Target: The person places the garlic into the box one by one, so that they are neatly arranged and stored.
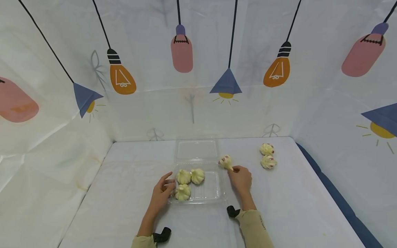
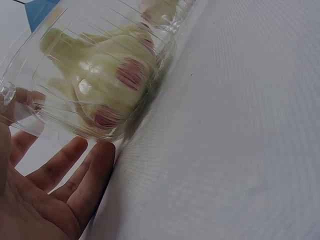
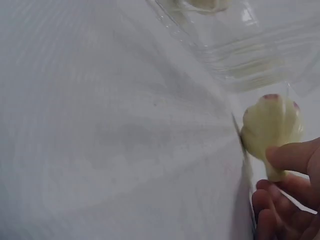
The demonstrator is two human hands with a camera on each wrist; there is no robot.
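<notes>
A clear plastic clamshell box (image 1: 214, 193) lies with its lid folded back. Three garlic bulbs (image 1: 183, 177) sit in its left part, one of them alone in the front row. My left hand (image 1: 162, 193) is at the box's left wall, fingers spread and fingertips right at the plastic; the left wrist view shows a garlic bulb (image 2: 112, 75) through that wall. My right hand (image 1: 241, 179) pinches another garlic bulb (image 3: 272, 127) by its stem between thumb and fingers, just right of the box near its back corner.
Two more garlic bulbs (image 1: 268, 155) rest one behind the other at the back right of the white table (image 1: 294, 206). The transparent lid (image 1: 197, 150) lies flat behind the box. White sheeting printed with lamps (image 1: 198, 113) encloses the table at the back and sides.
</notes>
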